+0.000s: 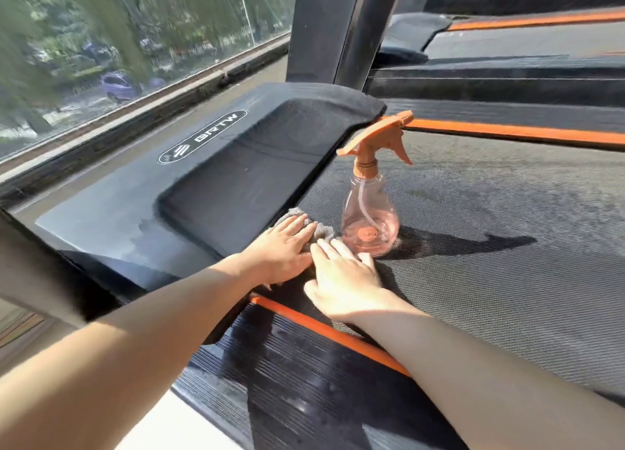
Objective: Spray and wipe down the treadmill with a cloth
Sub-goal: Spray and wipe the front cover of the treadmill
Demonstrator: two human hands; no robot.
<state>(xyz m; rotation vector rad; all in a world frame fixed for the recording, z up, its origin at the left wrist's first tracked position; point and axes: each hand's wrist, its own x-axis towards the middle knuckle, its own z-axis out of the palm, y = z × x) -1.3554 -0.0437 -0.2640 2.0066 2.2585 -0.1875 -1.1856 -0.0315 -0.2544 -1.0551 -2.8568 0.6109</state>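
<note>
A grey cloth (321, 230) lies bunched at the front edge of the treadmill belt (490, 246), where it meets the black motor cover (236, 179). My left hand (282, 250) presses flat on the cloth with straight fingers. My right hand (341, 277) lies flat beside it on the belt, fingertips at the cloth's edge. A clear spray bottle (370, 212) with an orange trigger head stands upright on the belt, just beyond my right fingertips. It holds a little pinkish liquid.
An orange stripe (324, 331) and a ribbed black side rail (304, 382) run along the near edge. A dark upright post (338, 26) rises behind the motor cover. A window (118, 43) is on the left, and a second treadmill (524, 43) lies beyond.
</note>
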